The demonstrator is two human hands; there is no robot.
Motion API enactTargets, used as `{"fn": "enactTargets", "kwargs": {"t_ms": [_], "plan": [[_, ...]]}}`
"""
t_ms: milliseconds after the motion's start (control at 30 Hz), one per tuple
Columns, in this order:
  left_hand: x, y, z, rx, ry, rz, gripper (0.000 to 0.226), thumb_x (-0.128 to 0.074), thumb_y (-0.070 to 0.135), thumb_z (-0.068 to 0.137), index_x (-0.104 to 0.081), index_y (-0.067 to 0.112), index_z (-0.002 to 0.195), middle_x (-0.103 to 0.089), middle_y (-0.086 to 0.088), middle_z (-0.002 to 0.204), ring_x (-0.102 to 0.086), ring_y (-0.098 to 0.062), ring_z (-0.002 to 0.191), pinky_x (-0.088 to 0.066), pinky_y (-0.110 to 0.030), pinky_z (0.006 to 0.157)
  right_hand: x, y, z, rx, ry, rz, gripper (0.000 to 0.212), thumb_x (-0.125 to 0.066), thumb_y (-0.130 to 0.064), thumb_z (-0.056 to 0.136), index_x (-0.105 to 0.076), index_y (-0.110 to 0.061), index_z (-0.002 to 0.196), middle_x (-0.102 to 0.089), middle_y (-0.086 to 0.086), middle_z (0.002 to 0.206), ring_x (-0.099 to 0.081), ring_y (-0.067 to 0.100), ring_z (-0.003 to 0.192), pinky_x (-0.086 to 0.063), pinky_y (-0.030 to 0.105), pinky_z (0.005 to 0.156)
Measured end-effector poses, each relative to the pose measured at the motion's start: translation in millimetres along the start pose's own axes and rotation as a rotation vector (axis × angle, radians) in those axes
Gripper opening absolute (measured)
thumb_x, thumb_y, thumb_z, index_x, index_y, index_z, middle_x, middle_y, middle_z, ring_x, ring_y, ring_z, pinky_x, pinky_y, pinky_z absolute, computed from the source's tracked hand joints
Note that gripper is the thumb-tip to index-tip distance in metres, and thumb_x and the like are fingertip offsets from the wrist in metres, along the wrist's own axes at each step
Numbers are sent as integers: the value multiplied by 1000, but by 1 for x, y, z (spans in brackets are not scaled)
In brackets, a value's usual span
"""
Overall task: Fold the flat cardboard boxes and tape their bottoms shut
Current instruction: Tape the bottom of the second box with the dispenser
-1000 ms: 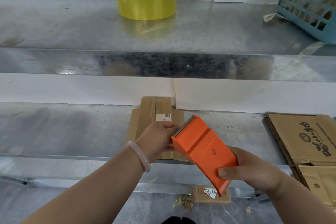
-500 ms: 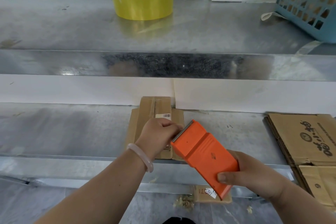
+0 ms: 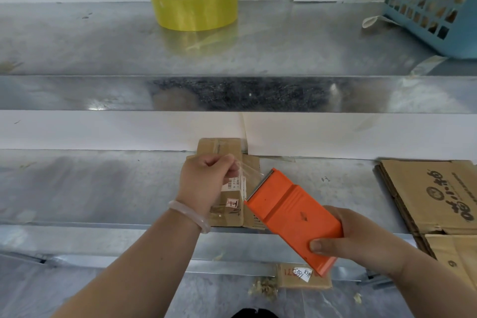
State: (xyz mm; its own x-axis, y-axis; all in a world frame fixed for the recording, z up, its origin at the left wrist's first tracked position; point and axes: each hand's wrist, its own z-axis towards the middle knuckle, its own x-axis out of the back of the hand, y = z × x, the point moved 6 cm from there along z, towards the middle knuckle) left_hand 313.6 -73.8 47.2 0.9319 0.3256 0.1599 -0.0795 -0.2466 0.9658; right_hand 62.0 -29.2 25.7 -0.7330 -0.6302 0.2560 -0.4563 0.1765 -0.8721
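Metal shelves fill the view. On the lower shelf (image 3: 90,183), in the middle and close to the far wall, lies a small cardboard box (image 3: 227,147), partly hidden behind the left hand (image 3: 204,181). This hand pinches the end of a clear tape strip (image 3: 247,171) between thumb and fingers. The strip runs to the blade of an orange tape dispenser (image 3: 289,212), which the right hand (image 3: 361,242) grips with fingers curled around it. Flat cartons (image 3: 426,193) lie at the right. On the upper shelf (image 3: 103,41) stand a yellow tape roll (image 3: 193,5) and a blue basket (image 3: 433,0).

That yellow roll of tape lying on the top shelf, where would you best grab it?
The yellow tape roll lies flat, hole up, so probably come from above at its near side: thumb inside the core, fingers on the outer wall.
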Motion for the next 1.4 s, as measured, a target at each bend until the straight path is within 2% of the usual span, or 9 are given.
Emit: {"fn": "enactTargets", "kwargs": {"t_ms": [267,500,667,900,967,1100,1233,1300,1400], "plan": [[17,10,14,6,69,-72,18,-65,14,90,-74,7,77,-75,-8,78,-73,-22,81,-61,-42,80,-1,9,-1,-28,21,-51,58,-76,-56,59,-66,-22,105,-73,-3,86,-70,10,78,-53,22,72],[15,12,12,-5,90,-111,21,-65,15,90,-74,9,72,-74,-11,77,-72,-23,80,-61,-41,78,3,8,1,-31,49,-43,60,-75,-57,51,-65,-23,100,-72,-13,78,-67,1,71,-47,11,63],[21,16,15,-31,106,-118,24,-65,18,90,-74,12,69,-73,-8,75,-70,-18,76,-60,-44,80,5,13,2,-49,88,-64,60,-75,-56,51,-66,-22,99,-72,-13,78,-68,2,71,-47,12,62],[15,23,4,-152,95,32,22,-66,27,92,-76,22,72,-74,-1,78,-71,-21,83,-60,-46,80,1,30,11,-117,174,-132,61,-75,-64,50,-67,-27,98,-75,-9,87,-71,8,79,-59,36,79],[16,23,6,-152,100,29,24,-65,25,92,-75,25,70,-74,-1,78,-71,-22,83,-59,-47,81,-1,31,12,-122,174,-125,57,-76,-61,52,-67,-28,98,-75,-11,87,-71,7,79,-59,36,80],[18,24,6,-139,89,-50,30,-62,21,94,-74,15,67,-75,-3,81,-72,-24,88,-60,-43,81,-4,30,13,-116,152,-103,51,-79,-51,57,-65,-29,101,-75,-11,88,-71,7,80,-59,30,78],[22,19,11,-54,115,-186,28,-66,20,92,-74,18,65,-75,-8,82,-73,-26,87,-58,-34,70,-6,27,13,-94,133,-68,50,-80,-46,59,-64,-27,103,-74,-14,87,-71,6,79,-54,21,70],[21,20,10,-50,117,-200,22,-66,20,92,-73,15,72,-75,-6,81,-73,-24,87,-58,-33,69,-7,29,14,-104,137,-80,46,-84,-42,65,-64,-28,103,-74,-14,88,-71,6,80,-57,23,72],[11,30,-2,-171,71,-74,18,-64,19,94,-74,17,79,-75,1,78,-73,-15,82,-61,-38,75,-7,32,18,-130,166,-134,34,-83,-41,74,-65,-31,101,-74,-11,89,-70,4,81,-59,30,78]]}}
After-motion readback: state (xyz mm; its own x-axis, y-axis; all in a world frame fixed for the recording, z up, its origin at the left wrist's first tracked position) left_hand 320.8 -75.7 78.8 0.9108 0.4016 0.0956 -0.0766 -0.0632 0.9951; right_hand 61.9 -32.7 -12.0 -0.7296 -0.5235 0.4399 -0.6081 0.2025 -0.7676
